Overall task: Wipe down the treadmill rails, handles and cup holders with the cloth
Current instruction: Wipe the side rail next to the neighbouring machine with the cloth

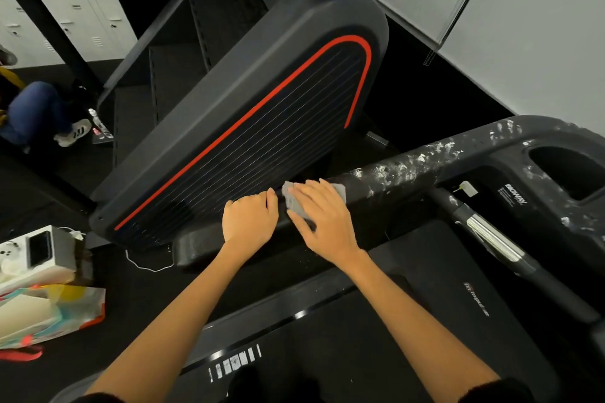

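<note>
Head view: a person is partway through wiping the treadmill's left rail (pixel 409 170), the right hand (pixel 322 217) pressing a grey cloth (pixel 294 203) flat against it with straight fingers. The left hand (pixel 250 221) curls over the rail just beside, apparently bracing. White smears further along, toward the cup holder (pixel 566 170), likely call for the next strokes.

Right hand (pixel 322 217) flat on grey cloth (pixel 296 203), pressing it onto black treadmill handrail (pixel 409 178). Left hand (pixel 250 222) curled over same rail just beside cloth. White smears cover rail right of cloth and around cup holder (pixel 569 170). Chrome-banded handle (pixel 491 235) below rail. Neighbouring machine with red-striped shroud (pixel 248 127) behind hands. White box (pixel 36 252) and plastic bag (pixel 49 314) on floor left.
</note>
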